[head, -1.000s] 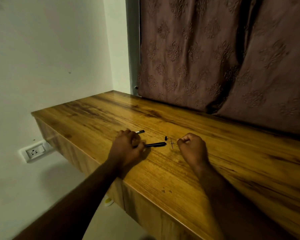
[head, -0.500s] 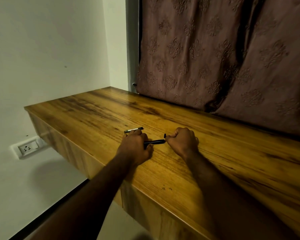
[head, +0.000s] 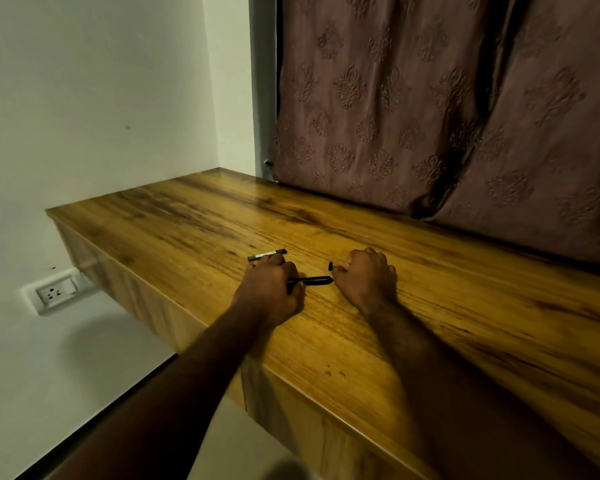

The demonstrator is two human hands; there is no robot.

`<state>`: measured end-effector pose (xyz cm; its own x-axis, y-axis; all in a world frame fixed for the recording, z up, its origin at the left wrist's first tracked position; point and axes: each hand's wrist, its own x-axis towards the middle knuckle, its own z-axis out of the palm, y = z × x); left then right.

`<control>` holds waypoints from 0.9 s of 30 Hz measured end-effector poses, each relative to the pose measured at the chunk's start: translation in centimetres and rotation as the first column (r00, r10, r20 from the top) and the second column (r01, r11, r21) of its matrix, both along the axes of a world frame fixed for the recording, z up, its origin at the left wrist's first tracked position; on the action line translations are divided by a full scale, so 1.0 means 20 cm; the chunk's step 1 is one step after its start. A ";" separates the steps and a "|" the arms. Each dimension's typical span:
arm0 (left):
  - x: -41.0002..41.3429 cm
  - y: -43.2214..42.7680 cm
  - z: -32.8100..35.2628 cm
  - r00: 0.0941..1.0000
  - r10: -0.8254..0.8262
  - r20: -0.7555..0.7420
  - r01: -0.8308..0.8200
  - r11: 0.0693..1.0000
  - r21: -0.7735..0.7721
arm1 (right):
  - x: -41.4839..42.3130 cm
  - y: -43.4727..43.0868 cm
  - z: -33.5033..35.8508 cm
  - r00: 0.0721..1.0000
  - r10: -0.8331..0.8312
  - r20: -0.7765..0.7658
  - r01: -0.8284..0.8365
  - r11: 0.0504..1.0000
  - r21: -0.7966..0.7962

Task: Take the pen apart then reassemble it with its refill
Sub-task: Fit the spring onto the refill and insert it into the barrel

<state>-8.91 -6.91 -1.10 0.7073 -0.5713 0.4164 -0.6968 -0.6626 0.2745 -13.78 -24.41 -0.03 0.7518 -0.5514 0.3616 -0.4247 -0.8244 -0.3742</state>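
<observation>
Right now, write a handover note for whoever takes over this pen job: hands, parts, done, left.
Left hand grips the black pen barrel, low over the wooden desk.
Right hand is curled at the barrel's free end; what it pinches, if anything, is hidden.
A small black piece lies by its thumb; a grey pen section lies beyond the left hand.
Refill not in view.
Done: pen apart. Left: refill in, parts back on.

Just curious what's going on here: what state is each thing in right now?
pen barrel: held, apart from its other pieces.
left hand: grips the pen barrel.
right hand: curled at the barrel's far end; contents hidden.
small black piece: loose on the desk.
grey pen part: lying loose on the desk.
wall socket: nothing plugged in.
</observation>
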 end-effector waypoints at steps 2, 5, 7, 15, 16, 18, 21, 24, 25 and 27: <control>0.00 0.00 0.00 1.000 -0.008 -0.003 0.008 1.000 -0.013 | 0.00 0.00 0.00 1.000 -0.004 -0.006 0.004 1.000 0.010; 0.01 0.01 0.00 0.999 -0.031 -0.007 0.031 0.999 -0.025 | -0.01 -0.02 0.00 0.996 -0.021 0.087 0.004 0.983 0.182; 0.02 0.01 -0.01 0.999 -0.045 0.007 0.045 0.998 -0.047 | -0.02 -0.06 0.00 0.973 -0.031 0.228 -0.066 0.910 0.408; -0.05 0.04 0.02 0.981 -0.068 0.182 0.101 0.978 -0.181 | -0.13 -0.07 0.02 0.799 -0.179 0.574 -0.384 0.583 0.716; -0.05 0.05 0.02 0.981 -0.066 0.182 0.099 0.979 -0.178 | -0.15 -0.05 0.02 0.795 -0.201 0.573 -0.383 0.567 0.730; -0.05 0.05 0.02 0.982 -0.050 0.180 0.081 0.981 -0.174 | -0.19 -0.01 0.02 0.785 -0.224 0.577 -0.387 0.551 0.740; -0.04 0.04 0.01 0.982 -0.018 0.190 0.055 0.981 -0.187 | -0.22 0.01 0.02 0.777 -0.211 0.593 -0.424 0.520 0.742; -0.03 0.04 0.01 0.980 -0.011 0.199 0.053 0.978 -0.203 | -0.23 0.01 0.02 0.801 -0.139 0.583 -0.456 0.489 0.743; -0.03 0.04 0.00 0.975 -0.010 0.222 0.053 0.980 -0.192 | -0.22 0.01 0.02 0.805 -0.125 0.579 -0.461 0.481 0.746; -0.02 0.04 -0.01 0.968 -0.011 0.250 0.056 0.983 -0.172 | -0.22 -0.01 0.02 0.800 -0.135 0.585 -0.481 0.440 0.759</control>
<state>-9.40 -6.09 -1.26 0.5512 -0.4945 0.6721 -0.7787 -0.5941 0.2015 -18.28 -24.58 0.32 0.7363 -0.6649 0.1254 0.1915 0.0270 -0.9811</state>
